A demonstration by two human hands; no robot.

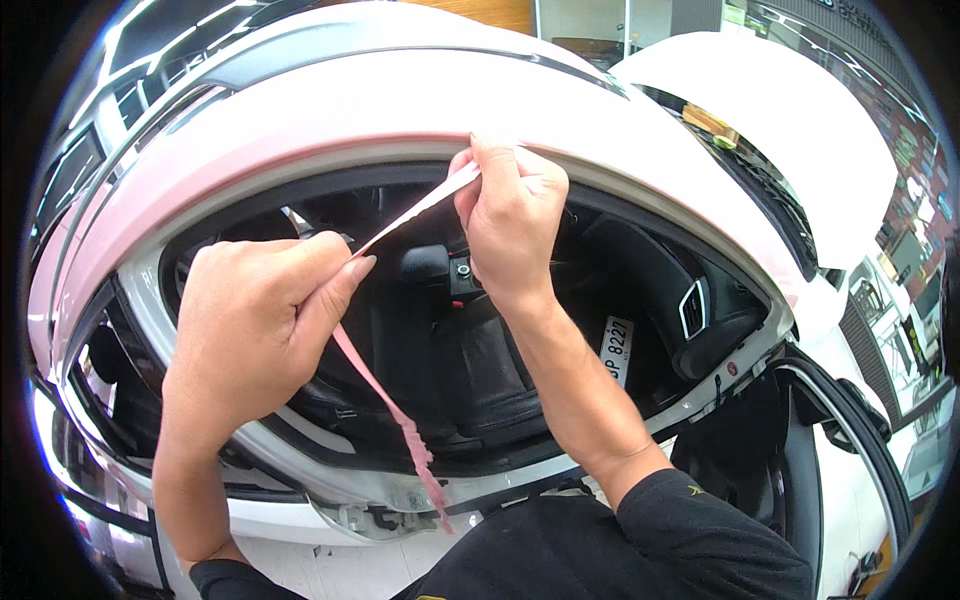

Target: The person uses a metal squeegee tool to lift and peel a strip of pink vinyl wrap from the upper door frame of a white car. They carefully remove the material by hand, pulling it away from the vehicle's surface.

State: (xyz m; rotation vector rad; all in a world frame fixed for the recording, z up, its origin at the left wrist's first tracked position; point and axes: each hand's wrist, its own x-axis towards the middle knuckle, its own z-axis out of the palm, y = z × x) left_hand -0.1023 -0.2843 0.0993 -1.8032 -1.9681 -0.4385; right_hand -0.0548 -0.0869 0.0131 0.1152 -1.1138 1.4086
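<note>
A thin pink strip of film [375, 380] runs between my two hands, and its crumpled, frayed tail dangles below the left one. My left hand [265, 320] pinches the strip between thumb and bent fingers, in front of the open car doorway. At the upper edge of the door opening, my right hand [515, 215] is closed on the strip's other end, its fingertips against the roof edge. Pale pink film or paint covers the car's roof side [330, 110], fading to white toward the right. Between the hands the strip is stretched tight and slants up to the right.
Below the hands lie the dark seats [490, 360] inside the car. A licence plate [617, 350] leans in the footwell. The opened car door [800, 450] stands at the right. Farther off is the white raised hood [790, 120]. Another dark vehicle [85, 500] is at the left.
</note>
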